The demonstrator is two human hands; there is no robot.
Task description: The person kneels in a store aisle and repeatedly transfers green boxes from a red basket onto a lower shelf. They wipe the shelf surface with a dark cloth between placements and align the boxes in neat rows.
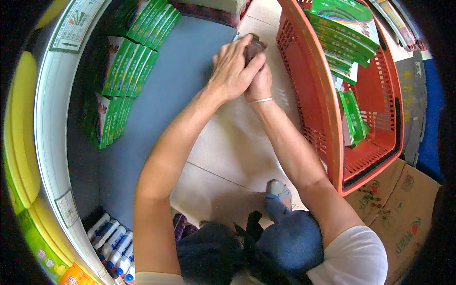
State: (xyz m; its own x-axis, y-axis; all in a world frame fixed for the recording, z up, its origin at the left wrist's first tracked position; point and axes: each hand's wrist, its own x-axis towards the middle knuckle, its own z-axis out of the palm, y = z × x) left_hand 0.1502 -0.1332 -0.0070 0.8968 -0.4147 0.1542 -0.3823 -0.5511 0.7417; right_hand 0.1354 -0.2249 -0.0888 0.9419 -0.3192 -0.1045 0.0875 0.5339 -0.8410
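Both hands are together above the front edge of a grey shelf and the tiled floor. My left hand closes over a crumpled dark brown cloth, its thumb lying across it. My right hand, with a pale bracelet at the wrist, grips the same cloth from below and the right. Part of this hand is hidden behind the left thumb and the cloth. Green boxes stand in several tight rows at the back of the shelf, left of my hands.
Right of my arms stands a red plastic basket holding stacked green boxes. A flat cardboard box lies below it. White bottles with blue parts fill the shelf's near end. Above, a pale shelf rail bears labels.
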